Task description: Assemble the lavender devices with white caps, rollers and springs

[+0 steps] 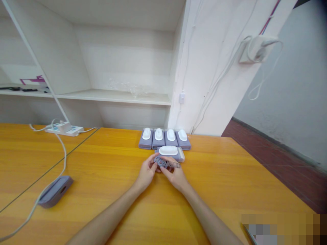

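Observation:
My left hand (147,172) and my right hand (176,176) meet over the table, both closed on a small grey piece (163,162). Its surface shows a row of rings or loops, like a chain or coil; its exact kind I cannot make out. Fingers of both hands pinch its left and middle parts, and the looped end reaches over my right fingers. Just behind the hands lies a purple-grey case (180,155) with a white oval piece (168,150) on top. My fingers partly hide its near side.
Behind it, several purple-grey cases with white oval tops (158,134) stand side by side. Another purple-grey case (55,191) lies at left, with a white cable (63,153) crossing it. A power strip (65,128) sits by the shelf (122,97). A pixelated object is at lower right.

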### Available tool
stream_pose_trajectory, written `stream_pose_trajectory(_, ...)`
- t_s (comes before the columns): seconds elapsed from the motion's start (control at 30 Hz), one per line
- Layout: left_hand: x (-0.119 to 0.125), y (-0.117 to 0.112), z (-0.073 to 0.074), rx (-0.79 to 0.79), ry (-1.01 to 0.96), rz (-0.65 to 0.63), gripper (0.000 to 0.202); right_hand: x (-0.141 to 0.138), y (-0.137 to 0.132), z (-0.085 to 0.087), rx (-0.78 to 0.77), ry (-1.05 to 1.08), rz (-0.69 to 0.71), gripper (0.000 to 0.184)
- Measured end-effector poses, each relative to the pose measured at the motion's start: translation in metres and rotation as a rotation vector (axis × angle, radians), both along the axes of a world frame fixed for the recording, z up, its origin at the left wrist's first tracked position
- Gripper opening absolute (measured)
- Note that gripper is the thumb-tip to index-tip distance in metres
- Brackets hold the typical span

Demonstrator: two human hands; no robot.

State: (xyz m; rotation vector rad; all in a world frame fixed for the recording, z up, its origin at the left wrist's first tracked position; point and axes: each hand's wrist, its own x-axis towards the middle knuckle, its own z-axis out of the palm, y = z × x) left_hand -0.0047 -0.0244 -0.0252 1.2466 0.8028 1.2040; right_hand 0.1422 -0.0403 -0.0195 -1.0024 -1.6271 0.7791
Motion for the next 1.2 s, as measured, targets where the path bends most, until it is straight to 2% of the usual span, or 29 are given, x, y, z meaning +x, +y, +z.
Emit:
stream_pose_trajectory(0.2,0.001,-0.003,-0.002,0.120,0.071,0.075,0.044,-0.003,0.002,0.000,0.096,-0.054,-0.121,0.026)
stream_pose_trajectory(0.4,-0.001,-0.008,0.005,0.194,0.197,0.157,0.041,-0.004,-0.001,0.002,0.150,-0.118,-0.203,0.021)
stream_pose_trajectory(0.57,0.000,-0.012,0.012,0.150,0.161,0.145,0.039,-0.005,-0.003,0.004,0.186,-0.129,-0.190,0.033)
stream_pose_trajectory(0.73,0.000,-0.011,0.011,0.103,0.087,0.133,0.036,-0.006,0.000,0.002,0.193,-0.124,-0.166,0.024)
stream_pose_trajectory(0.97,0.000,-0.005,0.005,0.044,0.013,0.054,0.034,-0.006,0.000,-0.001,0.181,-0.169,-0.215,0.024)
stream_pose_trajectory(1.2,-0.002,-0.004,0.008,-0.033,-0.071,0.046,0.036,-0.005,-0.002,0.001,0.193,-0.150,-0.186,0.026)
